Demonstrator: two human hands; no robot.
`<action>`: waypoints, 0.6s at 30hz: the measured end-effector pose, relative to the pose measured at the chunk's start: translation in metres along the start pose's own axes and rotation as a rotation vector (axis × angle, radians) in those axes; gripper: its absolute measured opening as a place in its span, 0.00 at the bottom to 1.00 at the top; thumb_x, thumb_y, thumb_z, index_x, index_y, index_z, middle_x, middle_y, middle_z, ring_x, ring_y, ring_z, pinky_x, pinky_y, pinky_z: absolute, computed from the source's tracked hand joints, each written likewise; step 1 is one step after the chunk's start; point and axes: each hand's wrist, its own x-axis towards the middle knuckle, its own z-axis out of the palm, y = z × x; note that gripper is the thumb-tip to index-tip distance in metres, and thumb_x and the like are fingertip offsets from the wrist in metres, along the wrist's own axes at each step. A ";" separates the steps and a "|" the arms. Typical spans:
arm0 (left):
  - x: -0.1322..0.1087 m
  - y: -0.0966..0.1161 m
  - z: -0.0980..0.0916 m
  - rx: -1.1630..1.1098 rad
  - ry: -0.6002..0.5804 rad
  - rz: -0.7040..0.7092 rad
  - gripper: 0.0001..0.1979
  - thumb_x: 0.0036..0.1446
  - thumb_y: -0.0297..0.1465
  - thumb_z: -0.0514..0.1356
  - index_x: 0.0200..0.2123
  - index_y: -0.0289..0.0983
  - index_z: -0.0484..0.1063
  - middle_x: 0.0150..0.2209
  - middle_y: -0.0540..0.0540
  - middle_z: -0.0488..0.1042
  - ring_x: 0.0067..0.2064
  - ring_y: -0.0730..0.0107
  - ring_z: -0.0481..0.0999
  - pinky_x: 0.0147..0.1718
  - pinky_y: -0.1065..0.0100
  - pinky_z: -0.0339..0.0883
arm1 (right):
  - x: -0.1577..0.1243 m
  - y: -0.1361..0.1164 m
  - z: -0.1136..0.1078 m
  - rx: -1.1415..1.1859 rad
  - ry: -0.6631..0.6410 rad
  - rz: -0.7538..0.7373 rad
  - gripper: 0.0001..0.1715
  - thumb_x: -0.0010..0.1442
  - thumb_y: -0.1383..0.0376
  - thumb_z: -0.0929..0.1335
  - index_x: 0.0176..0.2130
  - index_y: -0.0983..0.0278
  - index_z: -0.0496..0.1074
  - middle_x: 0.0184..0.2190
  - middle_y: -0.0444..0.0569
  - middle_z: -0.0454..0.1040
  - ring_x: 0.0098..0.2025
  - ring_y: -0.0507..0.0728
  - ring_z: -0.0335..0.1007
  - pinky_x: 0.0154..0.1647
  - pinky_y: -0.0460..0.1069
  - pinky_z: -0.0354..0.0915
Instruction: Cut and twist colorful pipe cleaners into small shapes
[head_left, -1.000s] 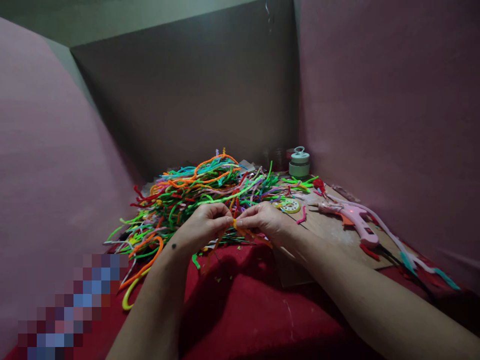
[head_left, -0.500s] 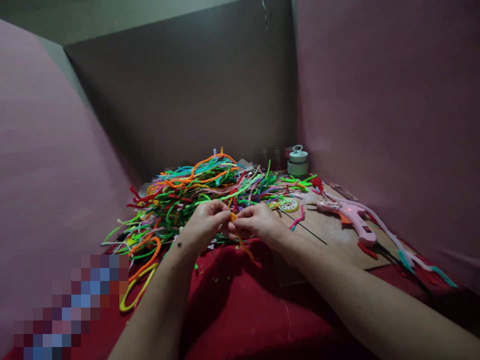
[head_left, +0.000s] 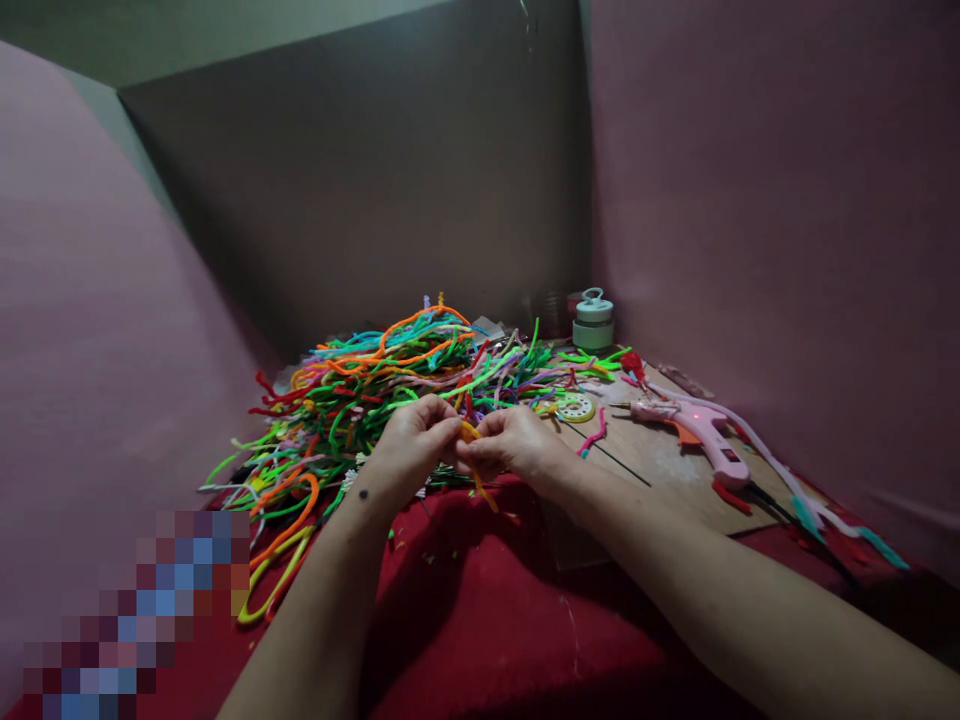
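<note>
An orange-yellow pipe cleaner (head_left: 484, 492) is pinched between my two hands, its loose end hanging down and a small bend showing at the top. My left hand (head_left: 420, 432) grips it with thumb and fingers pressed together. Close against it, my right hand (head_left: 517, 440) pinches the same pipe cleaner from the other side. The fingers partly hide how it is bent. Right behind my hands lies a big heap of coloured pipe cleaners (head_left: 367, 385), in green, orange, red, purple and other colours.
On a wooden board (head_left: 622, 450) at the right rest a pink glue gun (head_left: 705, 430) with its light on, a pale round spool (head_left: 576, 408) and a pink pipe cleaner piece (head_left: 594, 437). A mint-green lidded jar (head_left: 593, 325) stands behind. Red cloth (head_left: 480, 610) covers the table.
My hands stay close together on the pipe cleaner, with small finger shifts; its bend shows more between them. The whole view has shifted very slightly.
</note>
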 end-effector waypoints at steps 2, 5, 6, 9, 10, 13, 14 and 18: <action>0.000 0.000 -0.001 0.001 -0.023 0.008 0.09 0.45 0.31 0.60 0.25 0.36 0.60 0.18 0.53 0.71 0.18 0.71 0.72 0.21 0.68 0.68 | -0.002 -0.002 -0.001 0.069 -0.072 0.027 0.22 0.30 0.58 0.77 0.20 0.67 0.64 0.15 0.43 0.70 0.18 0.49 0.65 0.21 0.45 0.63; 0.000 0.000 -0.003 0.011 -0.028 0.004 0.09 0.45 0.31 0.59 0.25 0.36 0.60 0.18 0.53 0.71 0.18 0.71 0.72 0.21 0.68 0.68 | -0.003 -0.003 -0.002 0.059 -0.086 0.079 0.22 0.31 0.59 0.77 0.19 0.66 0.63 0.15 0.44 0.70 0.17 0.50 0.66 0.21 0.46 0.63; 0.000 -0.001 -0.003 0.017 -0.024 -0.001 0.09 0.46 0.31 0.59 0.25 0.36 0.60 0.18 0.53 0.71 0.18 0.72 0.72 0.21 0.68 0.68 | -0.002 -0.003 -0.001 0.024 -0.064 0.092 0.22 0.32 0.60 0.76 0.19 0.66 0.63 0.14 0.43 0.70 0.16 0.50 0.65 0.20 0.46 0.63; 0.001 -0.002 -0.002 0.031 -0.015 -0.015 0.08 0.45 0.31 0.59 0.24 0.36 0.60 0.17 0.53 0.70 0.18 0.72 0.71 0.19 0.69 0.67 | 0.001 0.001 0.000 -0.111 0.017 0.075 0.19 0.37 0.64 0.75 0.18 0.65 0.61 0.12 0.41 0.66 0.15 0.49 0.62 0.18 0.45 0.60; 0.001 -0.002 -0.001 0.032 -0.007 -0.019 0.08 0.45 0.31 0.59 0.24 0.36 0.60 0.17 0.53 0.70 0.17 0.72 0.70 0.19 0.69 0.67 | 0.002 0.003 0.000 -0.158 0.043 0.050 0.17 0.38 0.65 0.74 0.18 0.65 0.61 0.12 0.41 0.66 0.15 0.49 0.61 0.18 0.45 0.60; 0.001 -0.003 0.001 0.038 0.029 -0.025 0.08 0.45 0.31 0.59 0.24 0.36 0.60 0.16 0.54 0.69 0.17 0.72 0.70 0.18 0.69 0.67 | 0.005 0.008 0.000 -0.302 0.143 -0.053 0.15 0.38 0.66 0.74 0.19 0.65 0.62 0.13 0.41 0.66 0.16 0.49 0.62 0.18 0.44 0.58; 0.001 -0.003 0.002 0.038 0.045 -0.027 0.08 0.45 0.31 0.58 0.24 0.36 0.60 0.16 0.54 0.69 0.16 0.73 0.70 0.18 0.69 0.67 | 0.005 0.009 0.000 -0.345 0.174 -0.084 0.15 0.38 0.64 0.74 0.19 0.65 0.63 0.14 0.41 0.66 0.17 0.49 0.62 0.18 0.43 0.57; 0.002 -0.003 0.004 0.014 0.091 -0.022 0.07 0.44 0.30 0.58 0.24 0.36 0.60 0.15 0.54 0.69 0.16 0.72 0.70 0.18 0.69 0.67 | 0.003 0.007 0.000 -0.423 0.243 -0.153 0.16 0.38 0.60 0.74 0.18 0.65 0.65 0.16 0.42 0.68 0.21 0.49 0.64 0.20 0.43 0.57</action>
